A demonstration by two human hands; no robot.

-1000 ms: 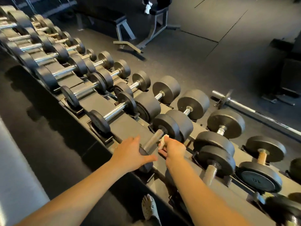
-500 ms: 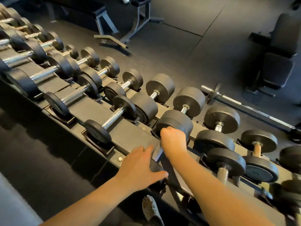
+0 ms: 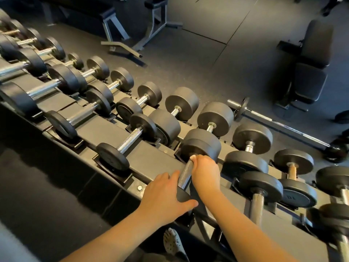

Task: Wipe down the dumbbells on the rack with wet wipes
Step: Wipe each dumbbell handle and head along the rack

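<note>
A black dumbbell (image 3: pixel 200 146) with a knurled steel handle lies on the top tier of the black rack (image 3: pixel 151 159), just in front of me. My right hand (image 3: pixel 204 172) is curled over the far end of that handle, close to the far head. A white wet wipe (image 3: pixel 192 157) peeks out at its fingertips. My left hand (image 3: pixel 166 195) lies spread over the dumbbell's near head, thumb along the head's near edge. Most of the wipe is hidden under my right hand.
Several more dumbbells fill both rack tiers to the left (image 3: pixel 120 146) and right (image 3: pixel 258 188). A barbell (image 3: pixel 283 125) lies on the floor beyond the rack. Benches stand at the back (image 3: pixel 113 19) and right (image 3: pixel 311 59). My shoe (image 3: pixel 172 242) shows below.
My right hand slid with the wipe along the handle from its near part up to the far head. My left hand stays on the near head. The camera view shifted slightly.
</note>
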